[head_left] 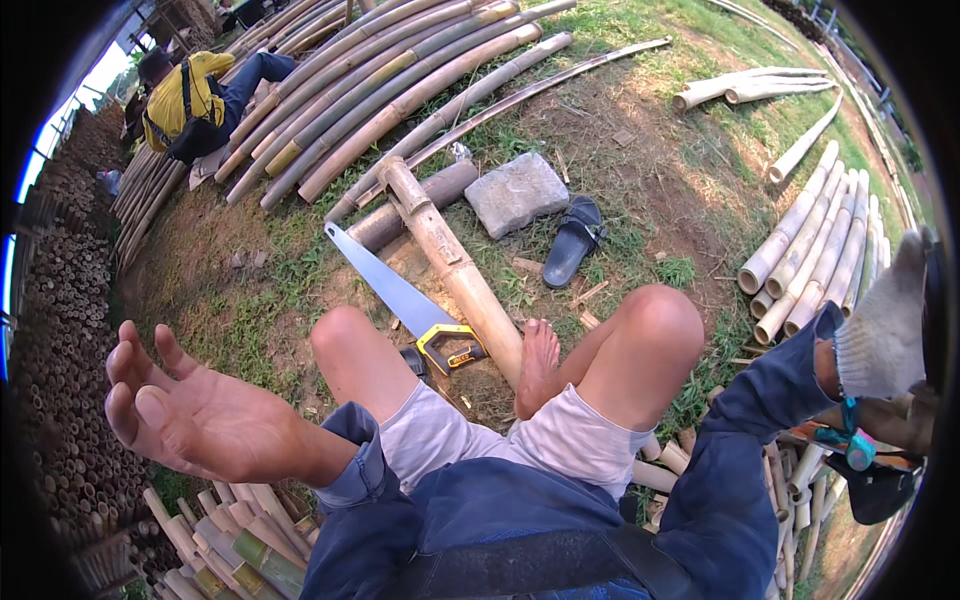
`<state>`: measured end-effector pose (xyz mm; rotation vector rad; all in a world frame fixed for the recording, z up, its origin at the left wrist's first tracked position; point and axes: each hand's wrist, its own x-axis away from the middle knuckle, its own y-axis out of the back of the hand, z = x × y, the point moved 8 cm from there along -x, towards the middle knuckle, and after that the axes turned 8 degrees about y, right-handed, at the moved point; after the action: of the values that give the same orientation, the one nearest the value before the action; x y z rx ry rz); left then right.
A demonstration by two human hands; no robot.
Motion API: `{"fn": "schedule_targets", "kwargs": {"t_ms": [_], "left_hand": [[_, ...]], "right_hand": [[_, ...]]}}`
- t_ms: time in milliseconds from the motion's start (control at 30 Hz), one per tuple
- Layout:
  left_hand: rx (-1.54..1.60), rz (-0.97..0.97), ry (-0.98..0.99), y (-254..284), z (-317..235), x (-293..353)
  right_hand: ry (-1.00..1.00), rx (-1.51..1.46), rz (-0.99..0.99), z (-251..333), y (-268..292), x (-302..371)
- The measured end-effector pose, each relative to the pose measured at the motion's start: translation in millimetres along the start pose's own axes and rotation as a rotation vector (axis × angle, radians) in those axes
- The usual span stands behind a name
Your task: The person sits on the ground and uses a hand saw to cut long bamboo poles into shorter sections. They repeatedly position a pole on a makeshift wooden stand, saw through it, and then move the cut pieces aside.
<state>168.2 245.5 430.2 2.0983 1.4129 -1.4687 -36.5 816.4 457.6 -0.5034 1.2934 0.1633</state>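
My left hand (195,415) is bare and raised at the left, palm up, its fingers apart and nothing in it. Far over at the right rim is my right hand (885,325) in a pale knit glove. Its fingers look stretched upward beside a dark shape, partly lost at the picture's edge. Between my knees lies a thick bamboo pole (455,265) with notches cut near its far end, which rests across a darker bamboo log (413,207). My bare foot (540,362) is against its near end. A handsaw (390,285) with a yellow and black handle lies left of the pole.
A stone block (516,194) and a black sandal (575,242) sit beyond my foot. Long bamboo poles (400,95) spread across the far left, near a seated person in yellow (190,105). Cut bamboo (810,245) is piled at right, more (240,535) at lower left.
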Motion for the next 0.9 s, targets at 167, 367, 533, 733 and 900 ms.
{"fn": "schedule_targets", "kwargs": {"t_ms": [167,367,533,733,900], "left_hand": [[-0.143,-0.018,0.621,-6.5,198.1,109.3],[-1.321,0.115,1.373,185.1,473.8,379.8],[-0.782,0.458,1.525,160.8,461.1,511.4],[-0.925,0.503,1.274,135.3,432.9,437.5],[-0.944,0.34,0.856,79.0,361.0,347.8]], "right_hand": [[-1.106,0.694,-0.665,-151.4,190.7,410.1],[-1.832,0.885,-0.711,-68.8,136.2,745.1],[-1.794,1.007,-0.601,-59.7,144.6,733.4],[-1.547,0.873,-0.288,-198.7,123.4,685.3],[-1.148,0.57,-0.087,-303.0,68.4,621.3]]}}
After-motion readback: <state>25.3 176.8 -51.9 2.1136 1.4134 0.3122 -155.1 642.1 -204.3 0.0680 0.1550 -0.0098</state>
